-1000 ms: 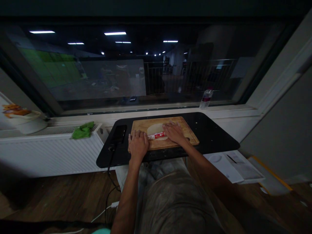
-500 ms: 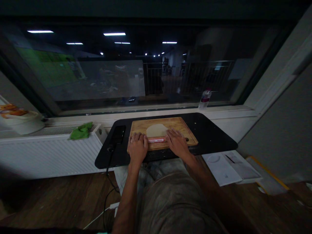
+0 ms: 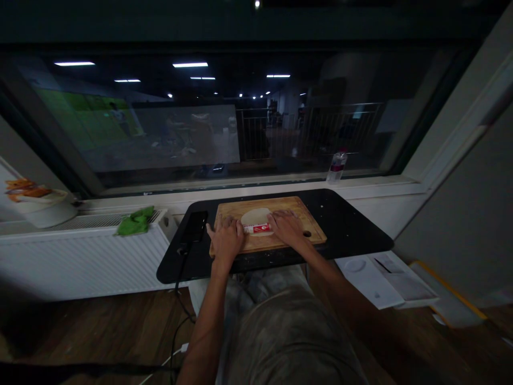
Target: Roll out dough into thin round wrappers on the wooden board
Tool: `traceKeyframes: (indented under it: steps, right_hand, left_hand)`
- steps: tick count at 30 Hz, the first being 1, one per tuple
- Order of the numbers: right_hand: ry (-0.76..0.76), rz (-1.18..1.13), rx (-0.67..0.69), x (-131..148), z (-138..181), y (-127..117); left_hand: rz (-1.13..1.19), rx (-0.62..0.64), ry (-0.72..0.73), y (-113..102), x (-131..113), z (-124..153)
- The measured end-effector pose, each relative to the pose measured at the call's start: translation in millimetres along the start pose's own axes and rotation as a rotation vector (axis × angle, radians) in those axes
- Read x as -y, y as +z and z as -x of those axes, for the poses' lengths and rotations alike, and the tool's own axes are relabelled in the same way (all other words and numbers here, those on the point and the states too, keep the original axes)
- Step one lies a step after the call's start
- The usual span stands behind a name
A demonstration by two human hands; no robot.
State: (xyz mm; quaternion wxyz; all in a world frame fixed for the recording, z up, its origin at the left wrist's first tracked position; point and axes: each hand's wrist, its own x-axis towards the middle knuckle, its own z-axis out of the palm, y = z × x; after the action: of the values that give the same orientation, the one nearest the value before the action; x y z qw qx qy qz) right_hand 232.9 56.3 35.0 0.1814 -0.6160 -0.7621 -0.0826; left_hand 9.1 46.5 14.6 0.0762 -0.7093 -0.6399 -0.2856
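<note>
A rolling pin (image 3: 257, 228) with a red-and-white label lies crosswise over a flat round sheet of dough (image 3: 255, 215). Both rest on a wooden cutting board (image 3: 306, 214). My left hand (image 3: 227, 235) presses down over the pin's left end, its fingers curled forward and one outer finger sticking out to the side. Over the right end lies my right hand (image 3: 286, 225), fingers bent across it. The hands hide both ends of the pin; only its labelled middle shows between them.
The board sits on a black table (image 3: 348, 230) with a phone (image 3: 195, 225) and its cable at the left. A bottle (image 3: 337, 166) stands on the windowsill. A green cloth (image 3: 135, 221) and a white tub (image 3: 52, 209) are on the radiator. An open white box (image 3: 372, 278) lies lower right.
The pin has rolled slightly away from me onto the dough, and its label has turned to show more red. Both hands moved along with it. The view tilted up a little.
</note>
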Motion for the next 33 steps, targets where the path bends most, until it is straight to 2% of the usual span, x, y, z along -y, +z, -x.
traceKeyframes:
  steps: [5,9,15,22,29,33]
  right_hand:
    - [0.010,0.029,0.011,-4.4,-19.1,5.7]
    - [-0.002,0.016,0.003,-4.2,-19.4,6.6]
    - [0.058,-0.004,0.016,6.0,6.6,-1.1]
    - [-0.010,-0.031,-0.069,10.9,39.1,-4.0]
    - [-0.020,-0.015,-0.050,1.8,15.2,3.4]
    - [-0.009,-0.007,0.025,-6.4,-11.3,9.1]
  left_hand:
    - [-0.067,0.076,0.044,-2.6,2.3,-18.9]
    - [-0.066,0.086,0.037,-4.2,2.9,-20.9]
    - [-0.071,0.055,0.002,-5.7,1.3,-4.7]
    - [0.000,0.001,0.002,-2.9,6.3,17.3]
    - [-0.022,0.056,-0.006,-3.8,3.3,6.1]
    - [-0.082,0.079,0.003,-6.3,-0.2,-7.4]
